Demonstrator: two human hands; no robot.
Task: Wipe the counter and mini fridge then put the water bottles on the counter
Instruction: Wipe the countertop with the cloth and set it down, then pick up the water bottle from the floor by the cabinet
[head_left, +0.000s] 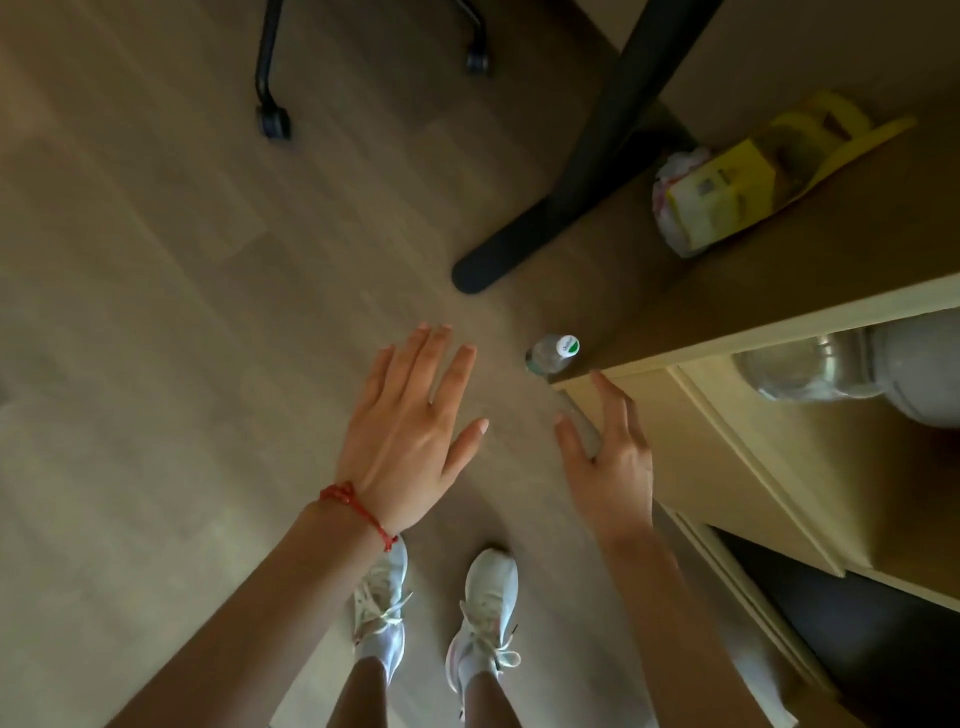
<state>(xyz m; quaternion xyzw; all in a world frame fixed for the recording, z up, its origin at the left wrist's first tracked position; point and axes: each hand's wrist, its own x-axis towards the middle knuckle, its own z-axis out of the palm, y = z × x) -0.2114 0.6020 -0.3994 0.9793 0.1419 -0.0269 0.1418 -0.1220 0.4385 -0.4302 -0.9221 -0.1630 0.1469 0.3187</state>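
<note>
A clear water bottle (551, 354) with a white and green cap stands on the wooden floor, tight against the corner of the light wood counter unit (727, 312). My left hand (410, 431) hovers flat with its fingers spread, left of the bottle and holding nothing. My right hand (610, 457) is spread at the unit's corner, just below the bottle. A faint clear bottle-like shape (577, 423) lies between its thumb and fingers. I cannot tell whether the hand touches it. A dark panel (857, 623) low in the unit may be the mini fridge.
A yellow box (722, 192) and a crumpled plastic bag (675, 171) lie on the brown counter top. A glass kettle-like vessel (810, 371) sits in the shelf below. A black desk leg (561, 208) and chair castors (272, 117) stand on the floor ahead. My white shoes (488, 597) are below.
</note>
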